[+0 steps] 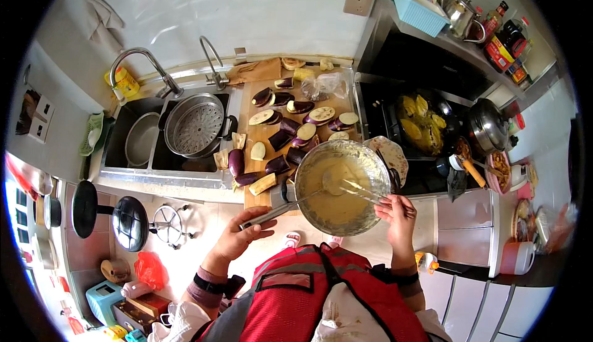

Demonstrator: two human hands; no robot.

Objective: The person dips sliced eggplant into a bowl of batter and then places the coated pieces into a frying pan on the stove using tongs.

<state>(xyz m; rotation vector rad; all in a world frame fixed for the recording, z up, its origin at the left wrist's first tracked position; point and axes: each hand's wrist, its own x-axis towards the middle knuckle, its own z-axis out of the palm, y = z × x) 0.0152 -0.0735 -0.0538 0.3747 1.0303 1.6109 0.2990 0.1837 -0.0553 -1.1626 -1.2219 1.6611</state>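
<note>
My left hand (243, 235) grips the handle of a metal ladle (282, 209), whose bowl sits in pale yellow batter (319, 212). The batter lies in a large metal basin (381, 168) with smeared walls, at the front edge of the counter. My right hand (397, 214) holds slim metal tongs (363, 193) over the batter, their tips coated with it. Behind the basin, several cut eggplant pieces (319, 114) with purple skin lie on a wooden board (296, 80). To the right, a wok (399, 145) holds yellow battered pieces (419, 126) in oil.
At left is a double sink (129, 171) with a steamer pot (194, 124). A patterned plate (394, 154) sits between basin and stove. A lidded pot (486, 126), a strainer with a wooden handle (472, 173) and a pink basket (495, 186) stand at right. A black stool (129, 224) is at left.
</note>
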